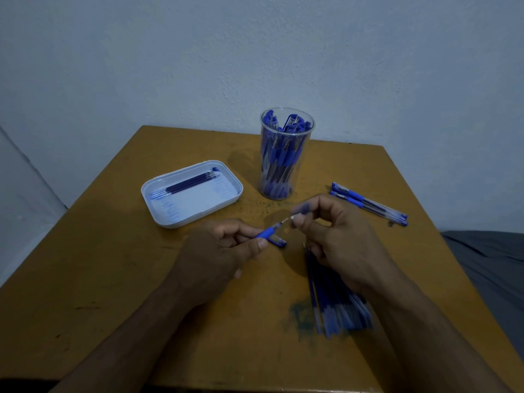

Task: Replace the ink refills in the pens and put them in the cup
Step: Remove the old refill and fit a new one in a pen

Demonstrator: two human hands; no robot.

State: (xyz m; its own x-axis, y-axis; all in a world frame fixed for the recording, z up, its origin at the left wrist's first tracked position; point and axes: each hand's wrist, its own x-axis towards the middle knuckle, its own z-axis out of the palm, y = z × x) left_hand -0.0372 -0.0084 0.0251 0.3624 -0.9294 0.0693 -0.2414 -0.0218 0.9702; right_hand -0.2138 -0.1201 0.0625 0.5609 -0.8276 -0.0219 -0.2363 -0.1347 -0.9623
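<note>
Head view: just in front of the clear cup [287, 157] (already packed with blue pens), the left hand [218, 251] grips a pen [268, 231] by its blue grip. The right hand [337, 236] pinches the blurred refill tip. Left of the cup, a white tray [226, 197] holds refills [185, 185]; right of it lie two capped pens [368, 203].

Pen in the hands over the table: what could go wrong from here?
The left hand grips the pen while the right hand pinches its tip end; a slip could drop a small part onto the table. A loose cap lies right beneath and could be knocked. The right forearm crosses the refill pile and may scatter it.
</note>
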